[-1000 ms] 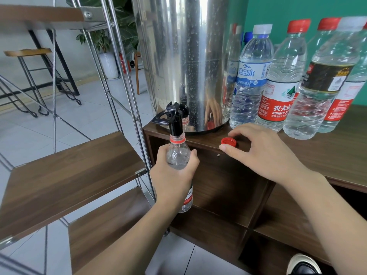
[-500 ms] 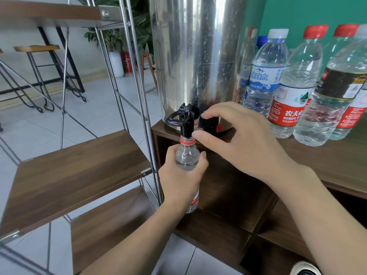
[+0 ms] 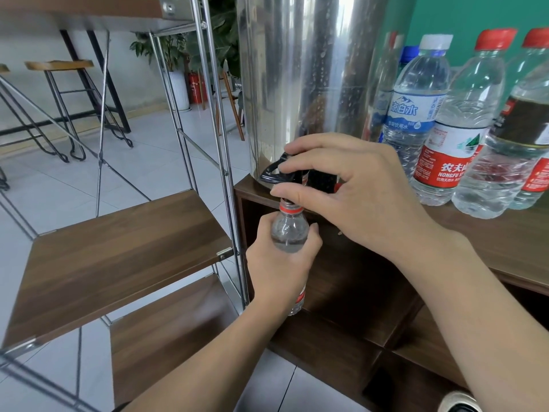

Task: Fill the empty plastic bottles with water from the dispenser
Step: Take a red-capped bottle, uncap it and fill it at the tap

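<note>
Since 1 second ago, the right hand [image 3: 350,194] has left the red cap on the cabinet top and come to the tap lever [image 3: 274,172], where its thumb and forefinger now pinch the black handle, presumably to start the flow. Below, the left hand [image 3: 282,263] wraps its fingers round the small bottle [image 3: 288,233], holding its open neck directly under the spout so water lands inside. Behind stands the steel dispenser [image 3: 306,84] on the wooden cabinet [image 3: 481,233]; 4 capped bottles [image 3: 439,150] wait beside it, to its right.
</note>
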A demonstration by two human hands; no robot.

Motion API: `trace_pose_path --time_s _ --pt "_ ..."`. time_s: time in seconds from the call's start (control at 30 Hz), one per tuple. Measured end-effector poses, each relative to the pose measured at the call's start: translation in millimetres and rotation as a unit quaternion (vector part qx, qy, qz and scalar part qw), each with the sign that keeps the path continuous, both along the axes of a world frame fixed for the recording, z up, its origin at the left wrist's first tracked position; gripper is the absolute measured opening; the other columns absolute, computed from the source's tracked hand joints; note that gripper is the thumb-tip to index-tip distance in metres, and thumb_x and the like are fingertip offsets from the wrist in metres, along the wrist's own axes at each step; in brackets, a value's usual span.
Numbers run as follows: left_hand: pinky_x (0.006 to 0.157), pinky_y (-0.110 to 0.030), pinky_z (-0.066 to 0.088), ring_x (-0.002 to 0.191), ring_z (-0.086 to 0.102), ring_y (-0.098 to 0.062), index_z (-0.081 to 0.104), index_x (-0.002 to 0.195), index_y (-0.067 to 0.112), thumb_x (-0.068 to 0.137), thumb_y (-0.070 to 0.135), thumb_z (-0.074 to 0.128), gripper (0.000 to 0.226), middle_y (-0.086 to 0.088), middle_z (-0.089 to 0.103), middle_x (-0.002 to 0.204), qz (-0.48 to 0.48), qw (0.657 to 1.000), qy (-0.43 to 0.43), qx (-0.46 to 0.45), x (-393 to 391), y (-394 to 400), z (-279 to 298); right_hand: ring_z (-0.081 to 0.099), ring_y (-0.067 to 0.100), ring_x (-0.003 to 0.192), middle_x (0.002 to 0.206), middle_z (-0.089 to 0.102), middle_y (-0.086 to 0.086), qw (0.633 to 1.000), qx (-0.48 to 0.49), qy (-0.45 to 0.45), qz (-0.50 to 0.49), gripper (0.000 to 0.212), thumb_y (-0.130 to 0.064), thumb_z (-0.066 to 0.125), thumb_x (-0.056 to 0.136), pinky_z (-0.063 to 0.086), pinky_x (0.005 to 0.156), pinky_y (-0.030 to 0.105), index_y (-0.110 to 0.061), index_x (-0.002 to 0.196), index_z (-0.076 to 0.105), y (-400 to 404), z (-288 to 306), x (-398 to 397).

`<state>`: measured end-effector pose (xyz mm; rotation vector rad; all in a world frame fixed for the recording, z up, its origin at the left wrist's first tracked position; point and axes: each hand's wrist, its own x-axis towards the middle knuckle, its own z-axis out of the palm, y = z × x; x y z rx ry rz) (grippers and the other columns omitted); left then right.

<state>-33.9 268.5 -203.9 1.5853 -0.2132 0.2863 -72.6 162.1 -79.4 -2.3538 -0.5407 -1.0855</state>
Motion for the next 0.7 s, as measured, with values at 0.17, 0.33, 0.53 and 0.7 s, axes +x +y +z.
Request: trace_pose_path --time_s 0.17,0.33,0.53,0.7 --pt "0.083 -0.044 0.060 0.084 0.072 -0.008 0.063 0.104 0.030 0.080 0.039 0.086 0.034 0.009 0.074 0.091 -0.007 1.000 -0.006 0.001 -0.1 0.3 -0.7 0.067 0.005 0.107 0.114 0.074 -0.001 1.000 -0.009 -0.011 -0.006 0.026 -0.036 0.077 0.087 0.051 0.099 0.022 -0.017 0.104 0.081 2.0 0.7 0.3" --pt "0.083 -0.046 0.060 0.086 0.073 -0.011 0.064 0.106 0.028 0.081 0.037 0.086 0.035 0.007 0.075 0.092 -0.009 1.000 -0.015 -0.003 0.8 1.0 -2.1 0.068 0.007 0.108 0.114 0.075 0.001 1.000 -0.021 -0.017 -0.013 0.024 -0.034 0.076 0.088 0.051 0.099 0.025 -0.017 0.104 0.081 2.6 1.9 0.6" --pt "0.083 -0.044 0.060 0.085 0.073 -0.009 0.064 0.107 0.029 0.081 0.035 0.087 0.035 0.009 0.075 0.092 -0.010 1.000 -0.010 -0.005 1.3 0.4 -1.6 0.068 0.010 0.108 0.113 0.076 0.002 0.999 -0.033 -0.022 -0.014 0.023 -0.033 0.073 0.089 0.052 0.097 0.027 -0.016 0.103 0.081 3.9 2.1 0.0" --pt "0.085 -0.047 0.060 0.087 0.073 -0.010 0.064 0.106 0.031 0.081 0.036 0.087 0.034 0.009 0.075 0.093 -0.014 1.000 -0.007 -0.008 0.6 0.5 -1.2 0.070 0.012 0.107 0.111 0.076 0.000 0.999 -0.041 -0.025 -0.013 0.025 -0.035 0.070 0.091 0.054 0.094 0.030 -0.016 0.102 0.081 3.4 2.7 0.4"
